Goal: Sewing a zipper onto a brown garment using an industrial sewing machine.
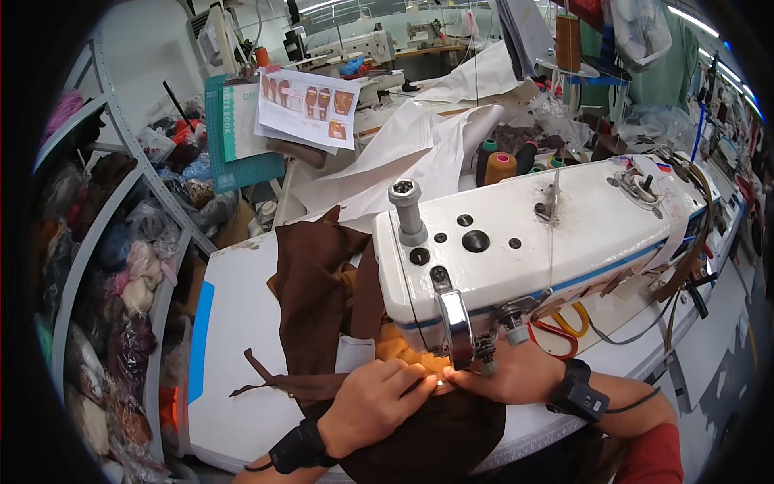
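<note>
A white sewing machine (516,234) stands over a dark brown fabric piece (314,282), which spreads across the white table and hangs over its near edge. Orange-tan fabric (395,345) shows beneath the brown layers, beside the lit needle area. My left hand (375,407) is closed, thumb and forefinger pinching the brown fabric just in front of the presser foot. From the other side my right hand (512,373) presses its closed fingertips on the same fabric; the machine head partly hides it. A narrow brown strap (302,385) trails out left of my left hand.
Right of the needle, scissor handles, red (556,343) and yellow (576,320), lie under the machine arm. Thread cones (501,168) stand behind it. Printed sheets (306,109) hang at the back left. A metal shelf (121,133) with bagged materials flanks the table's left side.
</note>
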A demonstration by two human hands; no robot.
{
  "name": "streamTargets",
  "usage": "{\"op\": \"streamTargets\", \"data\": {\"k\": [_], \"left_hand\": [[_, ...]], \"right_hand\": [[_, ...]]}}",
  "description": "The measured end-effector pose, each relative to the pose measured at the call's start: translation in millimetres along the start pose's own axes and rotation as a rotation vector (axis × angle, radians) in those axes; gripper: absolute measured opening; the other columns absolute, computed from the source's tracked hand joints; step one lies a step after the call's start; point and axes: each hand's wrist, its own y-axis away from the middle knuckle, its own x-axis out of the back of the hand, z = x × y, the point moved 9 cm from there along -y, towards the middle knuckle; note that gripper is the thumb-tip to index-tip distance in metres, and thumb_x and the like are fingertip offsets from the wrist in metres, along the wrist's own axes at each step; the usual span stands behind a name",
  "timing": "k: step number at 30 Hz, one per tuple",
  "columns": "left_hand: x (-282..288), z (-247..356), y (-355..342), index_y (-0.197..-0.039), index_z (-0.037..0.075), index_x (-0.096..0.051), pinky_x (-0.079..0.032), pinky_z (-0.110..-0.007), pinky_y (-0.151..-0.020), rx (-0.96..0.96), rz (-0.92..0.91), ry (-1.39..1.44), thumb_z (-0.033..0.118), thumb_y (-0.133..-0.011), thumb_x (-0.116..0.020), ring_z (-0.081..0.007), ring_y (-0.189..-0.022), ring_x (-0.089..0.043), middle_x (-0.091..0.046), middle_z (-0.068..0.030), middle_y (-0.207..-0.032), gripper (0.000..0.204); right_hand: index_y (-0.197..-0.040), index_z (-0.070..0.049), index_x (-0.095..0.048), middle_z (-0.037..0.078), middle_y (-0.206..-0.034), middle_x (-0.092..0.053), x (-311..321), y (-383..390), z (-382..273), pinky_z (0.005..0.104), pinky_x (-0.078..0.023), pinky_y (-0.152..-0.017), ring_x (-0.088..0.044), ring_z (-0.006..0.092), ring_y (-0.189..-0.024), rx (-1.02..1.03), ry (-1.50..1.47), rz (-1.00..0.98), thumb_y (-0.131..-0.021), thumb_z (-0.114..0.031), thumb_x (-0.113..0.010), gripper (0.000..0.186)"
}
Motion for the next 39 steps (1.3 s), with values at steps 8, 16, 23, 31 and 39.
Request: {"op": "streamTargets", "data": {"k": [8,16,23,31,39], "left_hand": [[-2.1,-16.2,2.0,-0.1,0.009,-0.075,-0.053,-0.033,-0.071,0.133,0.077,0.191,0.006,-0.078,-0.078,-0.0217,-0.085,-0.062,-0.061,-0.0021,-0.09,0.022],[-10.3,-29.4,9.8,-0.105,0.015,-0.077,-0.053,-0.034,-0.07,0.242,0.039,0.238,0.005,-0.077,-0.079,-0.0222,-0.086,-0.062,-0.062,-0.0016,-0.091,0.03],[-19.5,-20.4,13.5,-0.111,0.02,-0.079,-0.053,-0.034,-0.074,0.148,-0.067,0.22,0.004,-0.078,-0.078,-0.022,-0.084,-0.066,-0.066,-0.0019,-0.091,0.037],[-15.0,-24.6,8.5,-0.101,0.015,-0.078,-0.052,-0.034,-0.064,0.204,0.041,0.271,0.005,-0.077,-0.081,-0.0214,-0.078,-0.061,-0.062,-0.0002,-0.089,0.026],[-14.0,-30.5,4.1,-0.102,0.016,-0.079,-0.051,-0.035,-0.063,0.239,0.071,0.324,0.004,-0.077,-0.08,-0.022,-0.075,-0.061,-0.061,-0.0009,-0.087,0.028]], "right_hand": [[-0.102,-0.007,-0.074,0.005,-0.076,-0.059,-27.5,13.1,5.2,0.0382,-0.052,-0.066,-0.063,0.0243,-0.078,0.058,-0.174,0.03,-0.082,-0.013,-0.071,0.022],[-0.099,-0.005,-0.073,0.008,-0.083,-0.063,-27.8,10.5,11.1,0.0392,-0.052,-0.063,-0.064,0.0258,-0.077,-0.015,-0.153,0.003,-0.078,-0.014,-0.076,0.023],[-0.1,-0.008,-0.074,0.006,-0.091,-0.064,-3.7,7.9,9.1,0.0384,-0.048,-0.072,-0.063,0.0248,-0.087,-0.053,-0.342,0.052,-0.084,-0.014,-0.075,0.018],[-0.097,-0.007,-0.073,0.007,-0.087,-0.064,-16.4,13.2,12.7,0.0396,-0.049,-0.061,-0.064,0.0256,-0.077,-0.048,-0.301,0.07,-0.078,-0.015,-0.08,0.022],[-0.088,-0.005,-0.073,0.008,-0.082,-0.063,-2.8,14.9,19.5,0.0405,-0.051,-0.06,-0.065,0.0271,-0.076,-0.192,-0.281,0.133,-0.076,-0.015,-0.083,0.018]]}}
